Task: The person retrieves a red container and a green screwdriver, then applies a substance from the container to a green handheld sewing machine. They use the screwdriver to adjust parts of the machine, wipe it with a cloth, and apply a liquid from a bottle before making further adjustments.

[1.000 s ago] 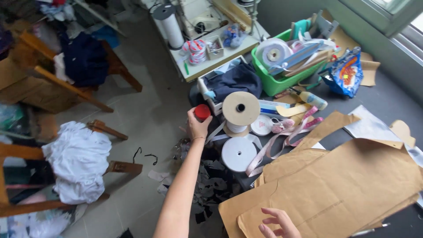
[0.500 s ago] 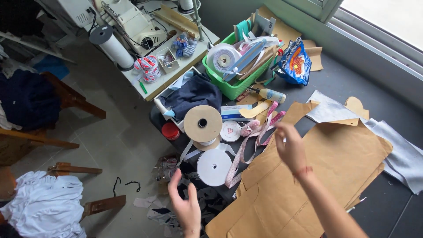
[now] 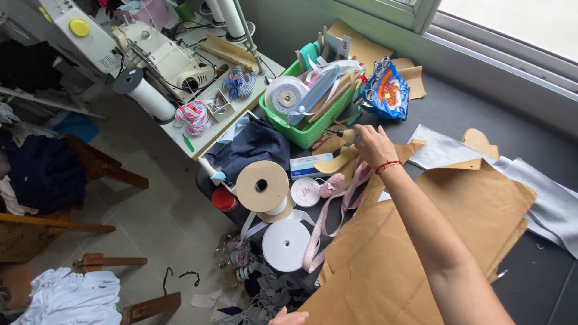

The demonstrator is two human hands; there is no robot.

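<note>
My right hand [image 3: 374,144] reaches across the dark table [image 3: 475,114] to just in front of the green basket [image 3: 301,136]. Its fingers curl over a small pale bottle [image 3: 344,135] with a dark tip. A red string circles the wrist. My forearm lies over the brown paper pattern pieces [image 3: 421,253]. Only a sliver of my left hand [image 3: 289,317] shows at the bottom edge, near scraps on the floor; its fingers are hidden. A pink measuring tape [image 3: 325,224] trails just left of my right hand.
A cardboard-capped spool [image 3: 262,185], a white tape roll [image 3: 285,244] and a red-lidded jar [image 3: 224,200] sit at the table's left end. A sewing machine [image 3: 162,55] stands behind. A blue snack bag [image 3: 385,91], grey fabric [image 3: 542,198], wooden chairs [image 3: 90,174] and white cloth [image 3: 72,296] surround.
My right hand has moved up from the paper patterns to the small bottle by the green basket. My left hand has dropped lower, almost out of view.
</note>
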